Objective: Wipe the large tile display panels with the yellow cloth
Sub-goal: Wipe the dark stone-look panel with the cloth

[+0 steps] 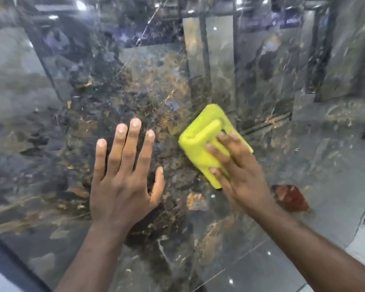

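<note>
1. Head view: left hand lies flat, fingers straight, on the tile panel.
2. Right hand grips the yellow cloth, pressed mid-panel.
3. Wiping looks underway; how much of the panel is done cannot be told.

Light spots glare on the glossy tile panel, with blur and warped edges.

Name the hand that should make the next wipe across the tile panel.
Right. The right hand holds the yellow cloth against the tile panel; the left hand lies flat on it, fingers spread, holding nothing.
</note>
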`<control>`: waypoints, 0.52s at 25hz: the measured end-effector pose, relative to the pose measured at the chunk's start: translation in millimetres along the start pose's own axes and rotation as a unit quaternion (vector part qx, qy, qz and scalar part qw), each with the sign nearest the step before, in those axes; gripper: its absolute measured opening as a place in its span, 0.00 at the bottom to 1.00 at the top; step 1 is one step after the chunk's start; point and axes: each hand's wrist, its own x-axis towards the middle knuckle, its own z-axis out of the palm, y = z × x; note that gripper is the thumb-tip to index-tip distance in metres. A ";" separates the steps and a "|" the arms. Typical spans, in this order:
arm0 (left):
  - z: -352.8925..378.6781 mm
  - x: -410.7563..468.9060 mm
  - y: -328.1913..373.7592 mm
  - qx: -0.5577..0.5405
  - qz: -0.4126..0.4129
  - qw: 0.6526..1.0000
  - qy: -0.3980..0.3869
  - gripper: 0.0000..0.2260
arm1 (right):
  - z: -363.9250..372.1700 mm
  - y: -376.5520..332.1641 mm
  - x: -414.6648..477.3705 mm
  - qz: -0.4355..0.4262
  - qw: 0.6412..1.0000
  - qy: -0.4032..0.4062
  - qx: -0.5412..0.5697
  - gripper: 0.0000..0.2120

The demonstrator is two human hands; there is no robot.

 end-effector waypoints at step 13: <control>4.0 -6.7 6.9 0.056 0.000 0.998 -0.012 0.35 | 28.4 -14.0 -37.8 0.453 0.859 0.142 0.193 0.29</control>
